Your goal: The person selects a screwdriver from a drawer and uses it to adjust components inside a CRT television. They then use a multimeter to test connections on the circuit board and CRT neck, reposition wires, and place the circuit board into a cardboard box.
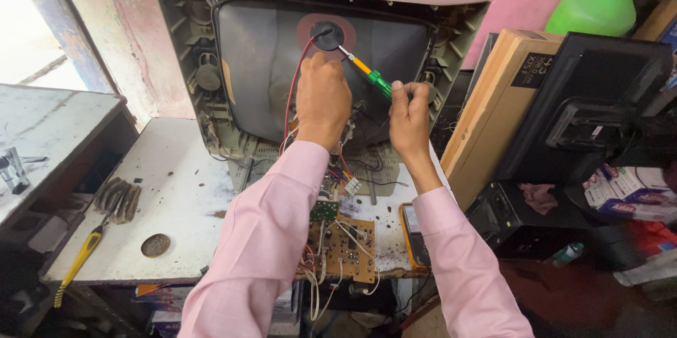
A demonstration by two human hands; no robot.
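An opened tube television [310,35] stands face-down-forward on the white workbench [176,197], directly ahead of both hands, its grey plastic front frame ringing the dark, curved back of the picture tube. Near the top centre of the tube sits a round black rubber cap [327,35] inside a reddish ring, with a red wire [293,91] running down from it past the left hand.

The left hand [323,98] rests against the tube just below the cap, fingers curled; whether it grips anything cannot be told. The right hand [410,116] is clamped around the green handle of a screwdriver [367,74], whose yellow neck and metal shaft slant up and left until the tip touches the edge of the cap, just above the left hand.

Below the wrists, a brown circuit board [345,243] lies on the bench with loose wires trailing from it. Far left of the left arm lies a yellow-handled tool [81,257].
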